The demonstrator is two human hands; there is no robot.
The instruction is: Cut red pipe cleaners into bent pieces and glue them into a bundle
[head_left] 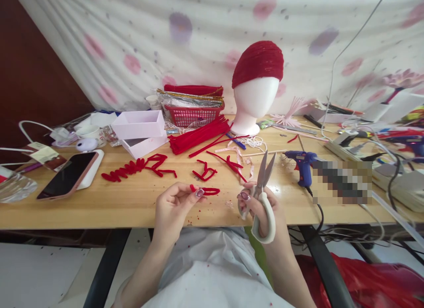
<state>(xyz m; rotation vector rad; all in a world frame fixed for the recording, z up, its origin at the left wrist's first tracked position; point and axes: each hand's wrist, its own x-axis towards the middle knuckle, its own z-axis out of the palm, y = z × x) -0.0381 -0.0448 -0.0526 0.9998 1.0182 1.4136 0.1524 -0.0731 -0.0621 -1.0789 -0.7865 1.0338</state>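
Between thumb and fingers my left hand point(177, 206) pinches a red pipe cleaner loop point(212, 191), which points to the right above the table's front edge. My right hand point(265, 211) grips a pair of scissors point(263, 175) by white handles; the blades point up and stand slightly apart. Beyond my hands lie bent red pipe cleaner pieces point(204, 171), a row of small red loops point(124, 172) and a bundle of red pipe cleaners point(198, 133). Red bits of fluff are scattered below the loop.
A white foam head point(255, 100) wears a red wrapped cap point(260, 62) at the back. Left of it stand a red basket point(194, 115) and white boxes point(139, 124). A blue glue gun point(303, 164) with a cord is on the right, a phone point(69, 174) on the left.
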